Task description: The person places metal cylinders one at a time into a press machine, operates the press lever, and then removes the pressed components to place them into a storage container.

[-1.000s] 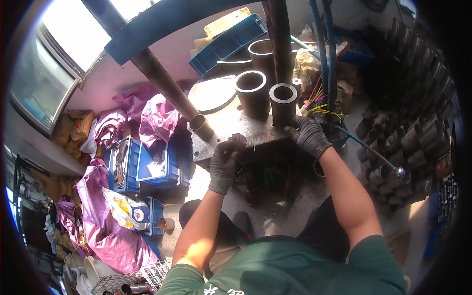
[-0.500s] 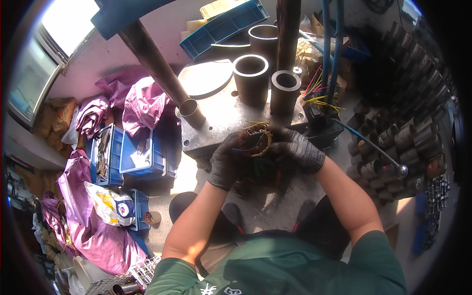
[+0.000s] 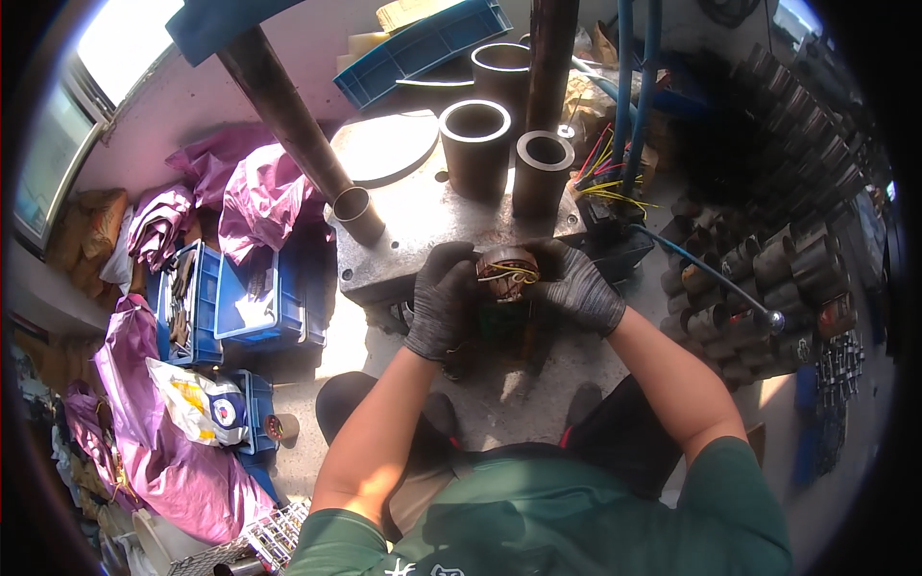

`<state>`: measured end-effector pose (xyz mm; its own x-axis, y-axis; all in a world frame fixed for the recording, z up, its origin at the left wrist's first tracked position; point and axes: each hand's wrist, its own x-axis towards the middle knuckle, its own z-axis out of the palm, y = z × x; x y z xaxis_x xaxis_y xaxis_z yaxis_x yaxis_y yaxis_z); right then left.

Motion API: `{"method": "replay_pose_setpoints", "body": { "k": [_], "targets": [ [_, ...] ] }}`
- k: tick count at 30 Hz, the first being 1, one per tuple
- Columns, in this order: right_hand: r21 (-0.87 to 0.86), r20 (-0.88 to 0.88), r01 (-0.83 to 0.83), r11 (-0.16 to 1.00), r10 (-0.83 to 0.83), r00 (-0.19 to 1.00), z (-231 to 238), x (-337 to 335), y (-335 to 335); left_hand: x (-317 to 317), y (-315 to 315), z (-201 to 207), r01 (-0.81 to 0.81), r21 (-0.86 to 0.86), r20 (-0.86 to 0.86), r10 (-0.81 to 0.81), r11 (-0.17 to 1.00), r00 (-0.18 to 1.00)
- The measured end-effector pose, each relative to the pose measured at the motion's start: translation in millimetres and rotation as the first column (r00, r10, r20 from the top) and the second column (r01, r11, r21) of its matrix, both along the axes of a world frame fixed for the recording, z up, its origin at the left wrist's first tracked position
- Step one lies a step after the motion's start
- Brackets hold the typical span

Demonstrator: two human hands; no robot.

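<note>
A motor stator [image 3: 507, 273] with copper windings and thin yellow wires is held between my two gloved hands, just in front of the metal machine table. My left hand [image 3: 446, 300], in a dark grey knit glove, grips its left side with the fingers curled. From the right, my right hand [image 3: 580, 290], gloved alike, is closed around the other side. The wound end with its wires faces toward me; the fingertips behind it are hidden. Beyond it, thick metal sleeves [image 3: 544, 163] stand upright on the metal table [image 3: 413, 240].
A slanting steel post [image 3: 288, 115] ends in a ring at the table's left. On the right are a lever with a ball knob [image 3: 776, 320] and stacked metal cylinders [image 3: 783, 264]. Blue crates [image 3: 259, 307] and purple sacks [image 3: 154, 413] lie at left; a small stator [image 3: 281, 427] sits on the floor.
The stator has turned in my hands, so its wire-covered end now tips toward me. Both hands stay on it. The whole view has shifted slightly.
</note>
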<state>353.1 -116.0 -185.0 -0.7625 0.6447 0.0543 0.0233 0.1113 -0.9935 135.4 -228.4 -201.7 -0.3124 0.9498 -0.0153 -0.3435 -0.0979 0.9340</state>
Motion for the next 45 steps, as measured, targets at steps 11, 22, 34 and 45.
{"method": "replay_pose_setpoints", "body": {
  "k": [11,22,34,45],
  "targets": [
    [0.390,0.897,-0.262,0.883,-0.300,0.325,8,192,58,-6,35,-29,-0.060,0.278,-0.407,0.175,0.959,0.897],
    [0.321,0.926,0.670,0.670,-0.073,-0.371,132,578,-137,48,-6,11,0.149,0.338,-0.521,0.052,0.929,0.852],
    [0.372,0.880,0.792,0.483,0.087,-0.467,95,680,-247,28,-19,0,-0.030,0.333,-0.583,0.231,0.942,0.779],
    [0.441,0.880,-0.225,0.869,-0.370,0.297,16,337,39,-57,-57,44,-0.306,0.406,-0.345,0.455,0.861,0.821]
  ]
}}
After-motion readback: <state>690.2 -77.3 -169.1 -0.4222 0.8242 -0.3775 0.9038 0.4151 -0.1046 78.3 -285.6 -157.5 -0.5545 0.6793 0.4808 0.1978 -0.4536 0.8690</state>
